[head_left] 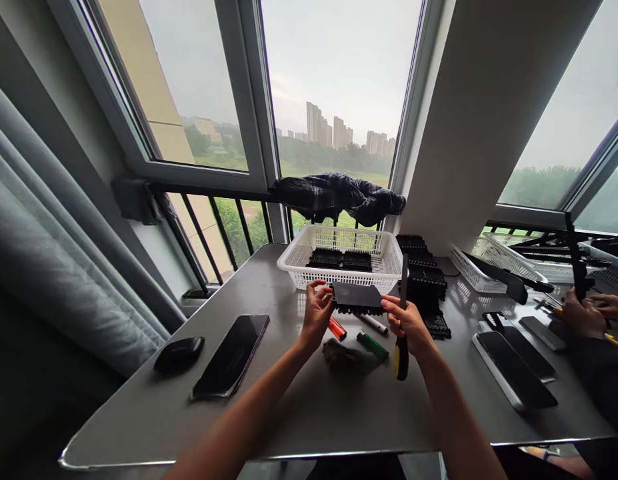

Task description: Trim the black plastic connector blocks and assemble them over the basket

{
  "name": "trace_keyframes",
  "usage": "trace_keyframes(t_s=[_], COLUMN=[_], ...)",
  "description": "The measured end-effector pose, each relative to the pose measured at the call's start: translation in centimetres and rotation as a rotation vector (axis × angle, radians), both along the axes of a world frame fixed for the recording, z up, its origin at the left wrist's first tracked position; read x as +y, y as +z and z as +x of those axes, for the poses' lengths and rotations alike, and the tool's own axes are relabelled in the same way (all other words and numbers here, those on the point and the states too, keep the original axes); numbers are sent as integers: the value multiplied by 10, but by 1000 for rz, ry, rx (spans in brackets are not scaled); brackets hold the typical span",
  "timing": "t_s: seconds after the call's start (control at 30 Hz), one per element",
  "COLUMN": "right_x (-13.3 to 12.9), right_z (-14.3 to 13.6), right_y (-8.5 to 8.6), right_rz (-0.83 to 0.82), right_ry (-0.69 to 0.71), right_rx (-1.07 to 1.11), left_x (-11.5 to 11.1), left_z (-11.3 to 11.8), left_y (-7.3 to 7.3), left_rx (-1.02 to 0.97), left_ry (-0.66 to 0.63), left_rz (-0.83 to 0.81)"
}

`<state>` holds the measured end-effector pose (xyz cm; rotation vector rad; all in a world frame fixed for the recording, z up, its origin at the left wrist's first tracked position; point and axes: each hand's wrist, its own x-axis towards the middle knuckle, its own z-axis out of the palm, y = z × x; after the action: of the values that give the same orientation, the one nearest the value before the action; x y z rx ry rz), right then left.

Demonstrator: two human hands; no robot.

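My left hand pinches the left end of a flat black plastic part with a toothed lower edge. The fingertips of my right hand grip its right end. Also held in my right hand is a long, dark-bladed tool with a black-and-yellow handle, its blade pointing up; its exact kind is unclear. Beneath the part lie a red lighter, a green lighter and a grey pen-like stick. A dark, blurry lump sits beside the green lighter.
A white basket with similar black parts stands behind my hands. Stacked black parts rise to its right. A phone and mouse lie left; more phones lie right. Another person's hands work at the right edge.
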<state>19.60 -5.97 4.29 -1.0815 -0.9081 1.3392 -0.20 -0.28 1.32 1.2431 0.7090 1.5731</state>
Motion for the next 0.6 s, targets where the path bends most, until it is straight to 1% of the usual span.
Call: trace_keyframes(t_s=[0.07, 0.1, 0.17, 0.27, 0.33, 0.43, 0.53, 0.6], right_x=[2, 2, 4, 5, 4, 2, 1, 2], right_z=[-1, -1, -2, -2, -3, -4, -5, -6], right_y=[-3, -4, -6, -8, -7, -5, -2, -3], right_rz=[-5, -4, 3, 21, 36, 50, 40, 41], right_ry=[-24, -36, -59, -98, -109, -74, -37, -50], right_rx=[12, 15, 18, -2, -24, -56, -108, -159], left_x=[-2, -3, -6, -7, -5, -2, -2, -3], left_z=[2, 2, 1, -2, -3, -1, 3, 5], left_y=[3, 4, 8, 11, 11, 9, 7, 4], left_rx=[-48, -68, -145, -281, -293, -234, -156, -117], left_ry=[-175, -233, -316, -399, -396, -320, -340, -339], left_rz=[-143, -200, -291, -364, -390, -419, -397, -354])
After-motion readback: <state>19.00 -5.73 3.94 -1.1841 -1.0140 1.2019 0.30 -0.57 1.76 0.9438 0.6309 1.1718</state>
